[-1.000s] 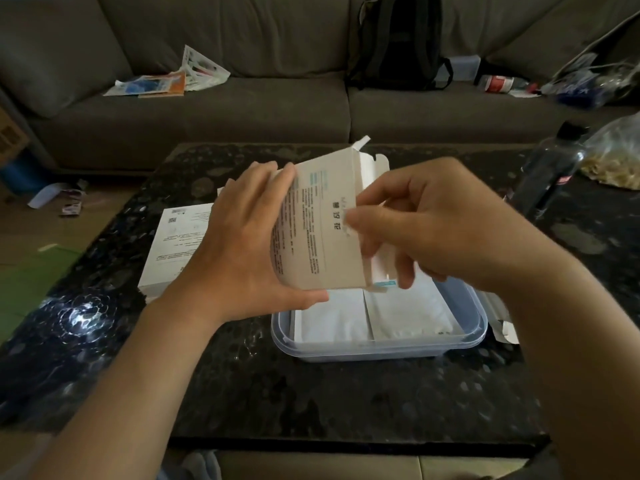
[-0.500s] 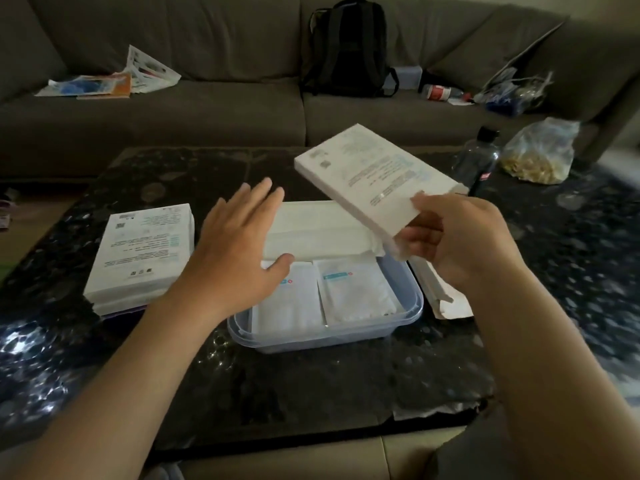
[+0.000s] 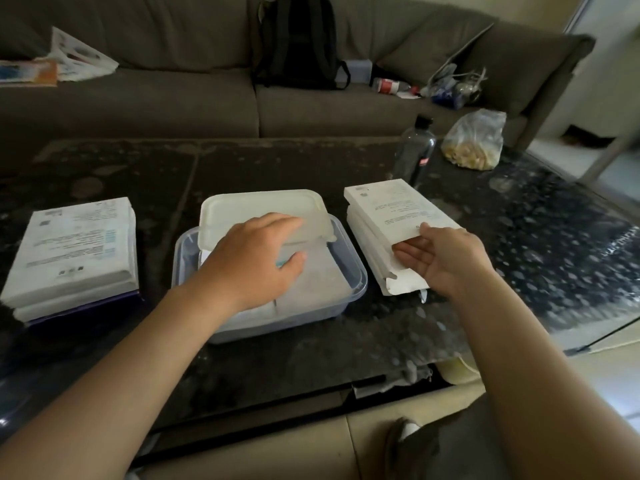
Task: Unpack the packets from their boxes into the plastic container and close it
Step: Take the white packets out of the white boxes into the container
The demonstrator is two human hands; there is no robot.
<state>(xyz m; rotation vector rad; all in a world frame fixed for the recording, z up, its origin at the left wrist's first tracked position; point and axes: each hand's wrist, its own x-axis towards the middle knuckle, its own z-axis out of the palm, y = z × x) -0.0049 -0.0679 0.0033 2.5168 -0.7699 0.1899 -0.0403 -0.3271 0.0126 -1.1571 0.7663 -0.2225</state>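
Note:
A clear plastic container stands mid-table with white packets lying flat inside. Its translucent lid leans tilted over the container's far edge. My left hand grips the lid's near edge, fingers on top and thumb beneath. To the right, my right hand holds a flat white box by its near end, thumb above and fingers below, resting on a flattened box. A stack of white boxes sits at the left.
A dark bottle and a plastic bag of snacks stand behind the right boxes. A sofa with a black backpack lies beyond the black table. The table's near edge runs close below the container.
My right hand carried the white box from above the container down onto the flattened box at the right. My left hand reached forward and took the lid, which now tilts over the container.

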